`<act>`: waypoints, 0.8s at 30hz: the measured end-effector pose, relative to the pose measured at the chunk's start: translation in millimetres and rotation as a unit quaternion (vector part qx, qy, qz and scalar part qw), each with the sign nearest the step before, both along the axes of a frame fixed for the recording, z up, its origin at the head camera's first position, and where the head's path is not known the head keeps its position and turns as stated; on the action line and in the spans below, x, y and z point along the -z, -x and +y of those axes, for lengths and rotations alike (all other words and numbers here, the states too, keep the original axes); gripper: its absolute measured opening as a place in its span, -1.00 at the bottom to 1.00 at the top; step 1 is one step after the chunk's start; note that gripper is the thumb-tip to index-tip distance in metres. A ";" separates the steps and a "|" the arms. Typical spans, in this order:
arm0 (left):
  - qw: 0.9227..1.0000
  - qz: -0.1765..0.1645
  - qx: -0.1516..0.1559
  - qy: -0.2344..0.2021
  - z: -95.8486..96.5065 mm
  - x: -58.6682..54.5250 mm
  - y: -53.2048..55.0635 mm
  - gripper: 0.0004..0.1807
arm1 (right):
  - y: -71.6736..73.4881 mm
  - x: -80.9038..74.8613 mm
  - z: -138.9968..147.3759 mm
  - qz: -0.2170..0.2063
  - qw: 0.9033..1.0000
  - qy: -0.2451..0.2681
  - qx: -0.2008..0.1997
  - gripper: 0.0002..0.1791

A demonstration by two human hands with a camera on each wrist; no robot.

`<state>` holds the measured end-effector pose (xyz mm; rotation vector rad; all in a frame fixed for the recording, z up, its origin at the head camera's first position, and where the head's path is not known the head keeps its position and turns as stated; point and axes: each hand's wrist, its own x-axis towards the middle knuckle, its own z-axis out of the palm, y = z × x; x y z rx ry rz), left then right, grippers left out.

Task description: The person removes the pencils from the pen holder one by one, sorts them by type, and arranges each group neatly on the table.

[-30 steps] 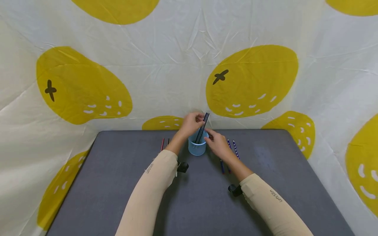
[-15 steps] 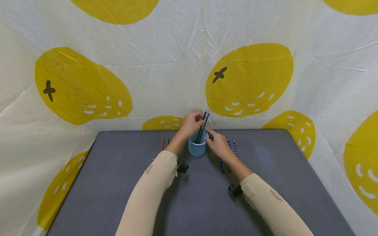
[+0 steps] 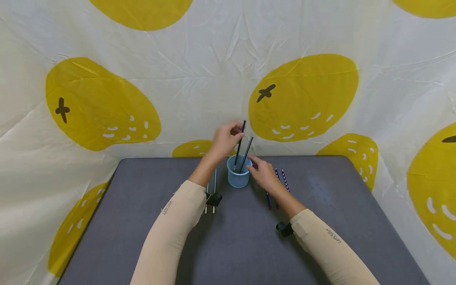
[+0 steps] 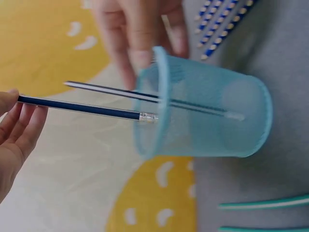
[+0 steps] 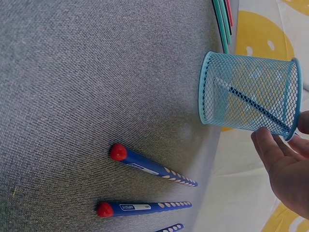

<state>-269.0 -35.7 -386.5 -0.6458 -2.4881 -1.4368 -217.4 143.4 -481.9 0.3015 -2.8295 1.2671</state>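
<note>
My left hand [image 3: 225, 139] pinches a dark pencil [image 4: 82, 107] near its upper end. The pencil's metal ferrule end points down into the mouth of a light blue mesh pen holder [image 3: 238, 181]. Another dark striped pencil [image 4: 113, 92] leans inside the holder, its upper part sticking out past the rim. On the right side, my right hand [image 3: 264, 173] grips the holder at its rim, with fingers [image 5: 264, 145] against the outer mesh. The holder stands upright near the table's back edge.
Several blue dotted pencils with red ends [image 5: 145, 166] lie right of the holder, partly under my right forearm. Teal striped pencils [image 3: 215, 180] lie to its left, and a red one [image 5: 229, 12] shows beyond them. A lemon-patterned cloth [image 3: 303, 97] hangs behind the grey table [image 3: 249, 245].
My left hand has lifted up and left with one dark pencil, parting it from the other, which stays leaning in the holder. The teal pencils have come into view. My right hand has stayed put.
</note>
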 end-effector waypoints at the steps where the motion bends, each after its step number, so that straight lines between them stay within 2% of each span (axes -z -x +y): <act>1: 1.000 0.008 -0.003 -0.001 -2.8 -5.0 -2.1 -0.76 | -0.1 0.0 0.0 -0.002 1.000 0.000 0.001 -0.47; 6: 0.999 0.046 -0.013 -0.019 -20.9 -26.2 -9.5 -0.75 | 0.0 -0.6 -0.7 -0.005 1.000 0.002 0.003 -0.46; 11: 0.998 0.060 -0.017 -0.027 -42.9 -34.7 -13.0 -0.74 | 0.3 -0.8 -1.7 0.002 1.000 0.004 0.001 -0.47; 14: 0.998 0.055 -0.028 -0.021 -57.3 -34.2 -15.2 -0.73 | 0.7 -1.1 -2.1 0.002 1.000 0.006 0.001 -0.47; 18: 0.998 0.042 -0.051 -0.016 -77.1 -27.9 -16.6 -0.73 | 1.2 -1.7 -2.3 -0.002 1.000 0.011 0.002 -0.47; 24: 0.997 0.000 -0.083 -0.002 -107.4 -7.1 -17.3 -0.72 | 1.6 -2.1 -1.8 -0.001 1.000 0.001 0.001 -0.47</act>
